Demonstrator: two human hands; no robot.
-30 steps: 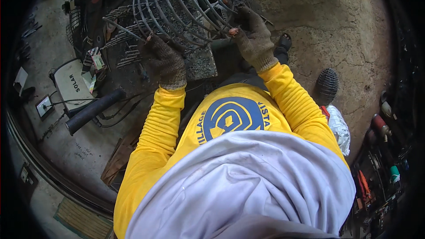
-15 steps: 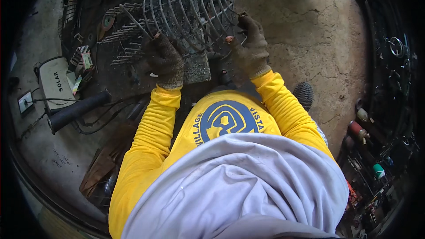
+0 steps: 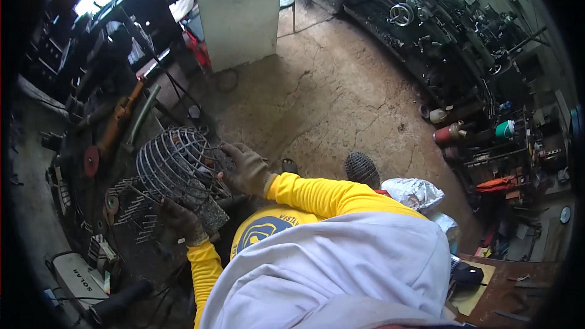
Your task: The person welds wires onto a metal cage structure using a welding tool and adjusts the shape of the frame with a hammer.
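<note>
A rounded cage of bent metal rods (image 3: 172, 140) rests at the left over a dark work surface, with a pitted metal block (image 3: 213, 216) under its near side. My left hand (image 3: 181, 222), in a dark, worn work glove, is closed on the cage's near edge; its fingers are partly hidden. My gloved right hand (image 3: 248, 170) holds the cage's right edge between thumb and fingers, and bare fingertips poke through the glove.
Several short rods (image 3: 137, 207) lie left of the cage near a red disc (image 3: 91, 161). A pale cabinet (image 3: 237, 18) stands ahead. Machinery with a handwheel (image 3: 401, 14) lines the far right. A white sack (image 3: 414, 194) sits right of my shoe (image 3: 362, 169).
The view has swung up and to the right, so the cage and both hands appear lower and farther left. Both hands stay at the cage, and more of the workshop shows.
</note>
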